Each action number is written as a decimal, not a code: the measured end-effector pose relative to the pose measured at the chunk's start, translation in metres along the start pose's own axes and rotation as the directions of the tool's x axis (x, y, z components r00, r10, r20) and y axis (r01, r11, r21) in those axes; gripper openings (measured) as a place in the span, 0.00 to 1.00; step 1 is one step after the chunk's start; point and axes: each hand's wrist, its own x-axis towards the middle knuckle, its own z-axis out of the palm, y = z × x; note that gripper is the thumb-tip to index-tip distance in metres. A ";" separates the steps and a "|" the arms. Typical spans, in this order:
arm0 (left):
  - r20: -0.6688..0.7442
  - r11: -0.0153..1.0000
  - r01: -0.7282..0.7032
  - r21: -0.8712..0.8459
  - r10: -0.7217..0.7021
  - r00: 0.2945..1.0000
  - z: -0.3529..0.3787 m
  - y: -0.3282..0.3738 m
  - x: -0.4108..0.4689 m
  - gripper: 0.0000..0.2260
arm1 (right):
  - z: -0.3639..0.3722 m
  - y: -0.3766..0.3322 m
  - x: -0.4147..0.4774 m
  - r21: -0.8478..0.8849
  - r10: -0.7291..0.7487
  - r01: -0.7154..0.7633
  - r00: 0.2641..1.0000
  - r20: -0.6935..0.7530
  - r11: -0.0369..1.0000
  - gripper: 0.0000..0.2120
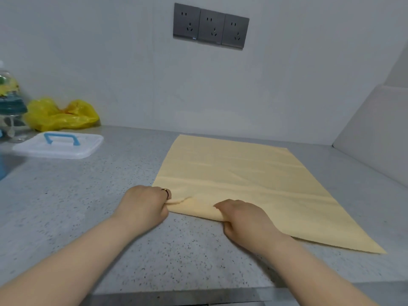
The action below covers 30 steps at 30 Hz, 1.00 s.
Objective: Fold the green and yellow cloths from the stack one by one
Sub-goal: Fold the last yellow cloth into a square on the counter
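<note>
A pale yellow cloth lies spread flat on the speckled grey counter, reaching back almost to the wall. My left hand pinches its near left corner, where the fabric bunches up. A little to the right, my right hand grips the cloth's near edge, fingers curled round it. No green cloth and no stack are in view.
A clear plastic lid with a blue handle lies at the back left. Behind it sit a yellow plastic bag and a bottle. Three wall sockets hang above. A white panel bounds the right side.
</note>
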 end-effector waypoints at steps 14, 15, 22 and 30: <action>0.373 0.992 0.122 0.012 -0.118 0.920 -0.043 -0.083 -0.067 0.07 | -0.041 0.029 -0.043 -0.015 0.119 -0.119 0.951 0.286 0.993 0.12; 0.456 0.993 0.110 -0.044 -0.078 0.887 -0.045 -0.089 -0.073 0.06 | -0.046 0.029 -0.045 0.026 0.105 -0.120 0.939 0.328 0.992 0.14; 0.716 0.860 0.239 -0.451 0.188 0.673 -0.060 -0.120 -0.093 0.11 | -0.067 0.027 -0.057 0.214 0.051 -0.162 0.893 0.446 0.963 0.24; 0.532 0.727 0.514 -0.455 -0.241 0.812 -0.069 -0.112 -0.044 0.15 | -0.093 0.066 -0.033 0.153 0.219 -0.300 0.890 0.399 0.942 0.20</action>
